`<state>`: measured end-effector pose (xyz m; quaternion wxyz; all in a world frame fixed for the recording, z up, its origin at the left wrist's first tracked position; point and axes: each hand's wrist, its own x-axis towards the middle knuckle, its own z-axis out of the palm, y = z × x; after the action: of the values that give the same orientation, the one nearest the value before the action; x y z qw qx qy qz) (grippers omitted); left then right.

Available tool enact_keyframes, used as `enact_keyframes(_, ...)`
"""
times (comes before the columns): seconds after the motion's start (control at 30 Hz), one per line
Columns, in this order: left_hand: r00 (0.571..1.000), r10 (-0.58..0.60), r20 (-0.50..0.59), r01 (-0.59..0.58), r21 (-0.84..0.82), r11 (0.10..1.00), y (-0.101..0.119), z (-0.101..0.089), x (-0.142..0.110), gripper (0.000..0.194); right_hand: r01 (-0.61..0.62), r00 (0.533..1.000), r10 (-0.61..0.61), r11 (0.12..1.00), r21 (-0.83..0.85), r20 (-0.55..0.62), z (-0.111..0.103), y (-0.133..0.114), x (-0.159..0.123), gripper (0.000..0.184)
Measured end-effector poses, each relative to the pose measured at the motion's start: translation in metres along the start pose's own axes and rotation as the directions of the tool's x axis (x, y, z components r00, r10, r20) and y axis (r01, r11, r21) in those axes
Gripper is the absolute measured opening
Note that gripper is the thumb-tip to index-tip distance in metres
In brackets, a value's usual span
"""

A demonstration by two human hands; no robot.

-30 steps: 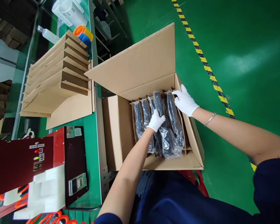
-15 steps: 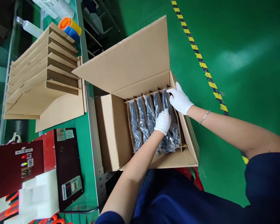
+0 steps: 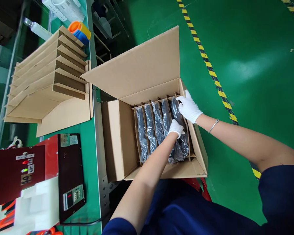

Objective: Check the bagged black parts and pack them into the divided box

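Note:
An opened cardboard box (image 3: 150, 68) holds several dark items in clear plastic bags, upright in the slots of a cardboard divider (image 3: 138, 135). Both my hands wear white gloves. My left hand (image 3: 176, 128) is down on the rightmost bagged item (image 3: 185, 143), fingers curled at its middle; the fingertips are partly hidden. My right hand (image 3: 189, 107) rests at the box's right wall, fingers spread, with the fingertips at the far end of that same item. Another bagged item (image 3: 142, 137) stands in the leftmost slot.
On the green bench to the left stands a slotted cardboard divider (image 3: 36, 101), with orange, yellow and blue tape rolls (image 3: 80, 32) behind it. A red and black machine (image 3: 70, 173) sits nearer. Yellow-black floor tape (image 3: 212, 73) crosses the green floor.
My left hand has moved slightly nearer and to the right along the rightmost bagged item, its fingers turned more downward. My right hand keeps its place at the wall. The view has shifted a little.

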<state>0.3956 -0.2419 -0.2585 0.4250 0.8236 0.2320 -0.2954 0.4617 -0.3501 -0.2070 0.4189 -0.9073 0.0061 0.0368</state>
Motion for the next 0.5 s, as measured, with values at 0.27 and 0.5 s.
enact_keyframes(0.27,0.996,-0.026,-0.083,0.012,-0.17,0.985,-0.008,0.005,-0.006,0.045,-0.031,0.999,0.032,0.999,-0.019,0.02,-0.002,-0.004,0.0,0.045)
enact_keyframes(0.5,0.991,0.08,-0.109,-0.108,-0.285,0.952,-0.01,-0.032,-0.005,0.023,0.013,0.999,-0.013,1.0,0.007,-0.031,0.001,0.003,0.002,0.041)
